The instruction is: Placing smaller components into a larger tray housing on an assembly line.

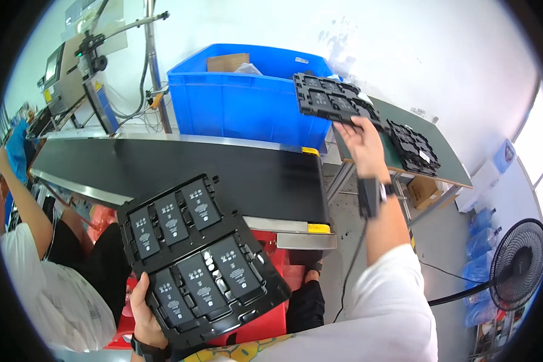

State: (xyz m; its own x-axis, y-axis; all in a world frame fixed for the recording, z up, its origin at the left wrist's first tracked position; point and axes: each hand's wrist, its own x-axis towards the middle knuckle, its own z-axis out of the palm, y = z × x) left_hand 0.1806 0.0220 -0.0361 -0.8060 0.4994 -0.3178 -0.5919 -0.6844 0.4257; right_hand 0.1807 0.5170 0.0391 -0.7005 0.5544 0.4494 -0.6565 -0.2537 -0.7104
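Observation:
My left hand (143,314) grips the near edge of a black plastic tray (199,259) filled with several flat black battery-like cells, held low in front of me over a red stool. My right hand (363,142) is stretched out to the upper right and holds an empty black tray (332,99) by its edge, above a green-topped table (449,166). More black trays (413,148) lie stacked on that table, just right of my hand.
A black conveyor belt (223,166) runs across the middle. Behind it stands a big blue bin (247,99) with a cardboard piece inside. Another person in a white shirt (48,283) sits at the left. A floor fan (519,265) stands at the right, and a small cardboard box (422,190) sits under the table.

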